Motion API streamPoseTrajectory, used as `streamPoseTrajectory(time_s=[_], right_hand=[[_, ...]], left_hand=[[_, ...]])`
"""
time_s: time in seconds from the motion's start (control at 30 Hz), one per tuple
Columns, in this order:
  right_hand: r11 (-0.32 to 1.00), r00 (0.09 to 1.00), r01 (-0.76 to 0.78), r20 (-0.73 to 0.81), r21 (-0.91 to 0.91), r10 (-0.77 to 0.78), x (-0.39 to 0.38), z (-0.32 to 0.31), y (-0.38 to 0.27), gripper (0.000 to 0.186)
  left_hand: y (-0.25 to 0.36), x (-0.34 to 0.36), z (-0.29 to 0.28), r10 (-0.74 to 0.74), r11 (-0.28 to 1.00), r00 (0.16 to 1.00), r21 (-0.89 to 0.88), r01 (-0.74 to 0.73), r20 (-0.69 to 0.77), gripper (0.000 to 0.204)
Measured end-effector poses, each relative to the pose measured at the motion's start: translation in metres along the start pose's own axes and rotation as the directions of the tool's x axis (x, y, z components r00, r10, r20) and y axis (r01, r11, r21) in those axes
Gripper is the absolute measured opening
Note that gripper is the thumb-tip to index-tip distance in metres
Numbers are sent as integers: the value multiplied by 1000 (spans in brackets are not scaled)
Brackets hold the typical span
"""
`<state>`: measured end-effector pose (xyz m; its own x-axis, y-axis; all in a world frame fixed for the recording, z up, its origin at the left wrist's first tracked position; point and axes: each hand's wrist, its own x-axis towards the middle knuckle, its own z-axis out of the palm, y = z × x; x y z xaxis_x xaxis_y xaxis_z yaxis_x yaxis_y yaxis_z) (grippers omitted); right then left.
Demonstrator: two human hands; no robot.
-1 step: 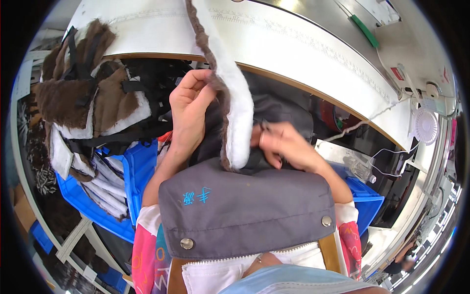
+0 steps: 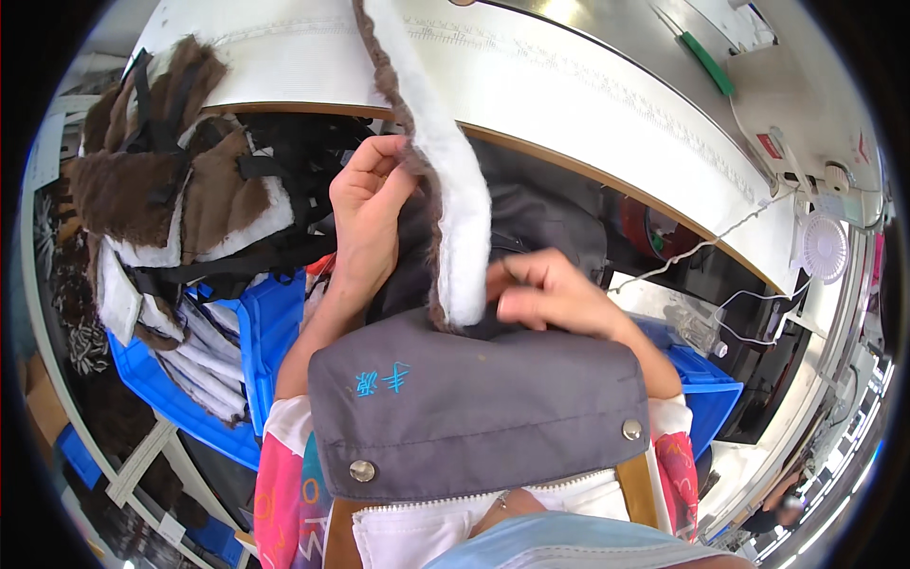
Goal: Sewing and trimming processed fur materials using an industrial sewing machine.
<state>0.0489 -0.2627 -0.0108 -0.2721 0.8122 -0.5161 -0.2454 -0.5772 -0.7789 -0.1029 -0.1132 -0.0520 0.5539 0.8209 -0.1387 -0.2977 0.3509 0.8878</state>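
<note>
A long strip of white padding with brown fur along one edge (image 2: 462,237) hangs from the white table down to my lap. My left hand (image 2: 368,204) is closed on its brown fur edge, thumb and fingers pinched together. Beside the strip's lower end is my right hand (image 2: 555,296), thumb apart from the bent fingers; its fingertips meet the strip's right edge and are partly hidden there. No object shows in this hand. The dark grey apron (image 2: 493,389) across my lap has a turned-over flap with two metal snaps.
The white table (image 2: 588,123) with printed ruler marks crosses ahead. At left, brown fur pieces with black straps (image 2: 128,199) are heaped above a blue bin (image 2: 190,403) of strips. A green-handled tool (image 2: 706,62), sewing machine (image 2: 806,104) and small fan (image 2: 823,245) are at right.
My right hand has shifted slightly and its thumb has come up toward the strip. My left hand keeps its pinch; the strip has barely moved.
</note>
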Motion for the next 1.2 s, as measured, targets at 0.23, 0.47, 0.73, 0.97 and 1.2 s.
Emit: streamPoseTrajectory(time_s=[0.23,0.47,0.73,0.97,1.2], right_hand=[[957,955,276,-88,-92,-284,-11,15,3,10],[959,943,249,-258,136,-208,-42,-4,19,34],[838,689,353,-491,-416,-533,-48,3,54,40],[788,692,378,-417,-486,-589,-50,3,52,40],[797,708,579,-378,-172,-596,-28,1,22,49]], left_hand=[[-7,5,7,-243,902,804,-180,394,543,55],[14,44,59,57,513,891,-779,361,451,55],[27,69,56,-95,841,957,-492,225,275,32],[22,76,42,-94,878,964,-436,199,250,32],[10,37,83,-202,727,859,-516,453,470,89]])
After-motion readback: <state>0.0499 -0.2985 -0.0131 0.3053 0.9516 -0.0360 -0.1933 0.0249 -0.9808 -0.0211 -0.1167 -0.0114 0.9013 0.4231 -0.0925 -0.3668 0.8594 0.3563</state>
